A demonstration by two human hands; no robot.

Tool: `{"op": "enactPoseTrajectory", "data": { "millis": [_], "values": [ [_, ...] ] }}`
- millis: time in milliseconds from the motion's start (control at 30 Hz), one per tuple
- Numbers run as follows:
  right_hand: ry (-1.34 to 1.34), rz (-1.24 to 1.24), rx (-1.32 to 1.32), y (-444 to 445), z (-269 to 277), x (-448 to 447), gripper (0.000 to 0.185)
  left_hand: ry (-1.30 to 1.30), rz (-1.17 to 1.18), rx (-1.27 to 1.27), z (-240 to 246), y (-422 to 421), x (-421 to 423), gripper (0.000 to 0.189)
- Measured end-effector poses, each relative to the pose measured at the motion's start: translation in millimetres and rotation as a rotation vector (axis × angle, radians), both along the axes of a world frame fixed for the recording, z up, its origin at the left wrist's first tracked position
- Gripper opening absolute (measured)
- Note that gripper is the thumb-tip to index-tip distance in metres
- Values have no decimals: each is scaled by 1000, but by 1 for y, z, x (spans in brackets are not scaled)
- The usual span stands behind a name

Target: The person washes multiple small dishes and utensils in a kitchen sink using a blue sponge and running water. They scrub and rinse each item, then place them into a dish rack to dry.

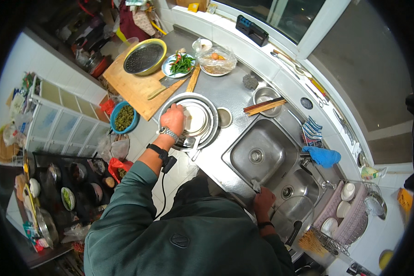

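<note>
My left hand (173,119), with a metal watch at the wrist, is over the left side of a round metal basin (213,111). White bowls (194,117) are nested inside, right beside my fingers. The back of the hand hides the fingertips, so I cannot tell whether they grip the bowls or the basin. A spoon handle (195,145) lies at the basin's near edge. My right hand (264,201) is at the front edge of the double steel sink (227,156), closed on a small grey cloth (256,186).
A cleaver (158,91) and a yellow basin (164,48) lie on the wooden board (119,77). Green chillies (182,65) fill a plate. Chopsticks (265,106) cross a metal bowl (258,95). A glass lid (293,215) leans by the sink, near a pink dish rack (346,220).
</note>
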State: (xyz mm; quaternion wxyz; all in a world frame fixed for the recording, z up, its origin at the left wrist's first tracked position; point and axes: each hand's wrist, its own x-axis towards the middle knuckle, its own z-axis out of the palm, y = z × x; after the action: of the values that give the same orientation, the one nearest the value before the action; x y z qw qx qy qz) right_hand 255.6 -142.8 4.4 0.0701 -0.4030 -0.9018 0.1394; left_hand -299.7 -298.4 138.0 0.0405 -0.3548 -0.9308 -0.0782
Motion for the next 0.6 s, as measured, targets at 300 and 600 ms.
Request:
{"op": "enactPoseTrajectory", "data": {
  "millis": [300,600],
  "values": [
    [77,-49,37,-8,-5,0,36,-126,-42,3,19,14,-25,22],
    [63,-121,-41,-2,-10,-1,33,-489,-114,446,76,49,-18,52]
  ]
}}
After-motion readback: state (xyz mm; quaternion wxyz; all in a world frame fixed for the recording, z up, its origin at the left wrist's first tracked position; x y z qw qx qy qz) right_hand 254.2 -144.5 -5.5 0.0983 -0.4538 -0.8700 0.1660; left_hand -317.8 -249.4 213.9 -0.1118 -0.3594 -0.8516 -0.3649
